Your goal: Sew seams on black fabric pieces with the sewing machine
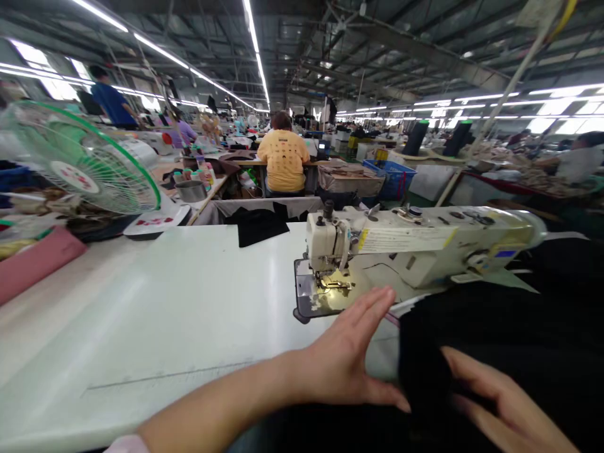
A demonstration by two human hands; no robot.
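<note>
My left hand (352,352) lies open with fingers stretched out, at the left edge of a heap of black fabric (509,340) on the white sewing table (155,314). Its fingertips point toward the needle plate (325,294) of a cream sewing machine (415,242). My right hand (504,402) rests flat and open on top of the black fabric at the lower right. Neither hand grips anything.
A green-rimmed fan (85,160) stands at the table's left, with pink cloth (33,261) below it. Another black piece (259,223) hangs over the far edge. A person in a yellow shirt (283,157) sits ahead with their back to me; others work further off.
</note>
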